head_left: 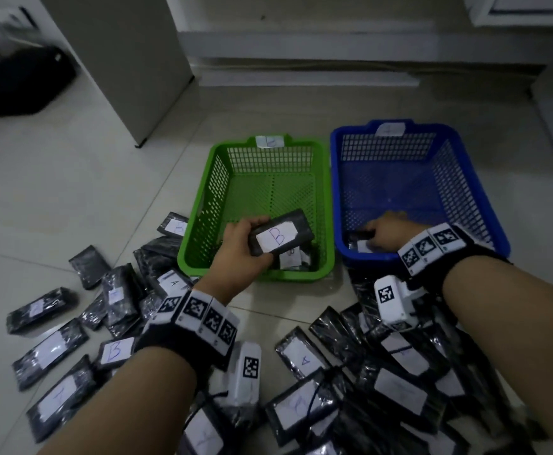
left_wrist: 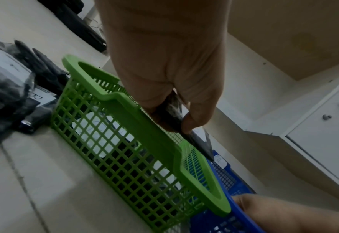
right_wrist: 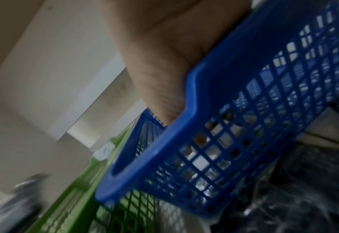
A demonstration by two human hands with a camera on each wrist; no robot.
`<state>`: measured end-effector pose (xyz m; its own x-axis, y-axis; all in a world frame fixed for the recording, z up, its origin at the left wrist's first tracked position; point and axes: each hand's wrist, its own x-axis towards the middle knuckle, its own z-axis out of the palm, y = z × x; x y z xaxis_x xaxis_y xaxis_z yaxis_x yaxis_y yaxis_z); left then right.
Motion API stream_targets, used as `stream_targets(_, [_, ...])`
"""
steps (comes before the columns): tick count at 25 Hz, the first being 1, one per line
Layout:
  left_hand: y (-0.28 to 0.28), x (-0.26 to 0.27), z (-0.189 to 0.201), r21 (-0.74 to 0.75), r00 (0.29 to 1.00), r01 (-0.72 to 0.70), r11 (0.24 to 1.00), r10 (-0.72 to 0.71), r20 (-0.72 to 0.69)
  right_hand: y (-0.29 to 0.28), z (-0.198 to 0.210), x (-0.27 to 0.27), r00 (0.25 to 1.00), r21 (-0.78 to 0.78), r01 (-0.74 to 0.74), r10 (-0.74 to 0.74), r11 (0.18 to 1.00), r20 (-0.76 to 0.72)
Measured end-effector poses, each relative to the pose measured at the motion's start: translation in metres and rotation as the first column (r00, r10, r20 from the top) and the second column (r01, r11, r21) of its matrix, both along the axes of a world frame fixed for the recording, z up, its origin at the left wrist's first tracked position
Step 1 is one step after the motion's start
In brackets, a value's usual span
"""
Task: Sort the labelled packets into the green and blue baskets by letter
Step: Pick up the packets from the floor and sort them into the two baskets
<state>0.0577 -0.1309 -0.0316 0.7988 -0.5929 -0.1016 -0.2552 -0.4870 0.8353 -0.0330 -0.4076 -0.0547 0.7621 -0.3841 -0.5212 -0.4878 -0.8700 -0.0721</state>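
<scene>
My left hand [head_left: 242,247] grips a black packet with a white "B" label [head_left: 280,238] just above the near end of the green basket [head_left: 202,205]. A few labelled packets [head_left: 293,257] lie beneath it in that basket. In the left wrist view, the fingers [left_wrist: 192,113] pinch the packet's [left_wrist: 196,141] edge over the green rim [left_wrist: 125,100]. My right hand [head_left: 388,229] reaches into the near left corner of the blue basket [head_left: 485,198] and rests on a dark packet [head_left: 358,239]. Its fingers are hidden. In the right wrist view, the blue rim [right_wrist: 184,126] covers the hand [right_wrist: 164,63].
Several loose black packets with white labels lie on the tiled floor, a heap at the left [head_left: 114,297] and another at the right [head_left: 400,372] under my forearms. A white cabinet panel [head_left: 130,60] and a black bag [head_left: 22,80] stand at the back left.
</scene>
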Motion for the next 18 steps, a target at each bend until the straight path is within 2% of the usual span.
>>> stream_targets(1, [-0.008,0.001,-0.001,0.075,1.000,0.004,0.997,-0.005,0.016,-0.001,0.000,-0.001,0.999,-0.030,0.005,-0.004,1.000,0.032])
stream_targets(3, [-0.020,0.003,-0.003,0.182,0.999,0.035,0.983,-0.040,0.021,-0.002,0.000,-0.007,0.972,0.083,0.106,-0.121,0.991,0.201])
stream_targets(4, [-0.025,0.006,-0.003,0.249,0.996,0.065,0.966,-0.077,0.036,0.001,0.002,-0.011,0.912,0.159,0.149,-0.198,0.976,0.360])
stream_targets(6, [-0.031,0.008,-0.005,0.403,0.983,0.128,0.906,-0.168,0.067,0.023,0.010,-0.029,0.719,0.204,0.143,-0.244,0.968,0.651])
stream_targets(8, [-0.033,0.007,-0.011,0.458,0.973,0.118,0.881,-0.194,0.122,0.056,0.017,-0.054,0.537,0.224,0.045,-0.213,0.974,0.816])
stream_targets(9, [-0.033,0.002,-0.013,0.420,0.967,0.084,0.904,-0.175,0.185,0.074,0.017,-0.067,0.503,0.250,-0.012,-0.210,0.968,0.838])
stream_targets(10, [-0.031,-0.008,-0.015,0.340,0.951,0.037,0.940,-0.138,0.276,0.089,0.014,-0.080,0.531,0.280,-0.059,-0.207,0.958,0.821])
stream_targets(12, [-0.020,-0.037,-0.018,0.101,0.871,-0.022,0.995,-0.031,0.490,0.111,0.000,-0.099,0.690,0.321,-0.131,-0.146,0.938,0.709])
stream_targets(14, [-0.003,-0.069,-0.026,-0.043,0.837,0.088,0.995,-0.050,0.545,0.122,-0.014,-0.110,0.843,0.228,-0.186,0.036,0.956,0.536])
stream_targets(16, [0.018,-0.091,-0.043,-0.002,0.879,0.288,0.958,-0.263,0.397,0.128,-0.022,-0.116,0.902,0.089,-0.276,0.226,0.957,0.369])
stream_targets(17, [0.028,-0.094,-0.052,0.063,0.873,0.397,0.916,-0.398,0.283,0.128,-0.024,-0.116,0.907,0.049,-0.317,0.287,0.947,0.309])
stream_targets(18, [0.036,-0.095,-0.058,0.140,0.834,0.503,0.853,-0.522,0.179,0.131,-0.025,-0.115,0.909,0.016,-0.341,0.325,0.940,0.261])
